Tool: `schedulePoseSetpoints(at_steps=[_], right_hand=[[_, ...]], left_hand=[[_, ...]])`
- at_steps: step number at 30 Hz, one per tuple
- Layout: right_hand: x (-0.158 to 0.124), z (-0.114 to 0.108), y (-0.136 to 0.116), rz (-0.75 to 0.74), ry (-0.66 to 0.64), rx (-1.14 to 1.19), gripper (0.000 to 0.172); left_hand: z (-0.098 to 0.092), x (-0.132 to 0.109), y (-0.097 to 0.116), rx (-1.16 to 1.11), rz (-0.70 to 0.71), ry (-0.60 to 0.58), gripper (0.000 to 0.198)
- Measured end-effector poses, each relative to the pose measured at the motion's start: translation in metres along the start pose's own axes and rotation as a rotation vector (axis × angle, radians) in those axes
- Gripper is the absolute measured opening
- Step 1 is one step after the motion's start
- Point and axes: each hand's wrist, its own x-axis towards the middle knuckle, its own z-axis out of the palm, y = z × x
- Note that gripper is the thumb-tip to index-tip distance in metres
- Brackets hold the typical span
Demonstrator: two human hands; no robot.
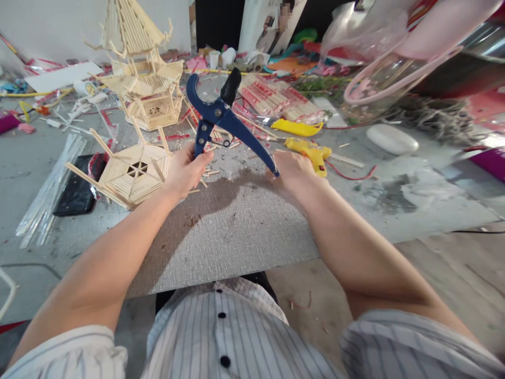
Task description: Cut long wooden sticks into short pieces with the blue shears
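My left hand (188, 169) is closed around one handle of a blue pipe cutter (221, 115), raised above the table with its jaws apart and pointing away from me. The tip of its other handle overlaps my right hand (292, 169); whether they touch I cannot tell. The fingers of that hand are hidden. Just beyond it lies a yellow glue gun (310, 152). Beside my left hand stands a hexagonal frame of wooden sticks (136, 171) with short upright posts. Farther back is a tiered pagoda model (145, 79) made of the same sticks.
A black phone-like slab (74, 195) and clear plastic strips (51, 184) lie at the left. Packs of sticks (276, 100) and a yellow saw-toothed tool (296, 127) are behind the cutter. On the right are a white oval object (392, 139) and a pink-handled container (394, 79).
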Motion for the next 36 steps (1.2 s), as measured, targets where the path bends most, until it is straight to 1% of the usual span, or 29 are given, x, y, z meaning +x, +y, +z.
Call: schedulePoseSetpoints(at_steps=[3,7,12,14,16,18,21,23,26,27,28,30,31,32,33,36], right_hand=[[-0.002,0.011,-0.007,-0.083,0.073,0.046,0.035],[0.001,0.017,-0.004,0.009,0.089,0.102,0.042],[0.001,0.007,-0.002,0.062,0.077,0.141,0.05],[0.003,0.003,-0.001,0.095,0.059,0.159,0.046],[0.007,0.001,0.001,0.139,0.055,0.173,0.038],[0.011,0.001,0.004,0.126,0.084,0.169,0.034],[0.013,0.009,0.002,-0.01,0.129,0.176,0.031],[0.011,0.017,-0.005,-0.182,0.159,0.238,0.026],[0.007,0.028,-0.018,-0.523,0.225,0.374,0.024],[0.007,0.03,-0.02,-0.55,0.26,0.398,0.025],[0.007,0.03,-0.021,-0.514,0.312,0.402,0.027],[0.009,0.03,-0.015,-0.362,0.42,0.349,0.029],[0.011,0.03,-0.009,-0.302,0.453,0.298,0.029],[0.013,0.03,-0.004,-0.264,0.451,0.241,0.029],[0.016,0.031,0.002,-0.235,0.415,0.197,0.028],[0.02,0.034,0.009,-0.185,0.272,0.16,0.026]], left_hand=[[0.0,0.0,0.0,0.014,-0.014,0.004,0.014],[0.0,0.0,0.001,0.027,-0.034,0.01,0.015],[0.0,0.001,0.001,0.002,-0.034,-0.009,0.015],[0.0,0.001,0.001,-0.001,-0.028,-0.016,0.014],[0.0,0.0,0.001,0.01,-0.028,-0.014,0.014],[0.0,0.0,0.001,0.02,-0.031,-0.006,0.014],[0.0,-0.001,0.0,0.011,-0.03,-0.001,0.014],[0.002,-0.001,-0.001,0.005,-0.028,-0.007,0.014],[0.005,-0.003,0.0,0.021,-0.019,-0.018,0.015],[0.005,-0.003,0.0,0.024,-0.014,-0.022,0.015],[0.006,-0.003,0.0,0.022,-0.008,-0.027,0.015],[0.006,-0.004,-0.001,-0.002,0.008,-0.038,0.016],[0.006,-0.004,-0.001,-0.02,0.013,-0.044,0.016],[0.006,-0.004,-0.002,-0.038,0.015,-0.048,0.016],[0.005,-0.003,-0.003,-0.053,0.013,-0.051,0.017],[0.003,-0.002,-0.005,-0.063,-0.01,-0.047,0.017]])
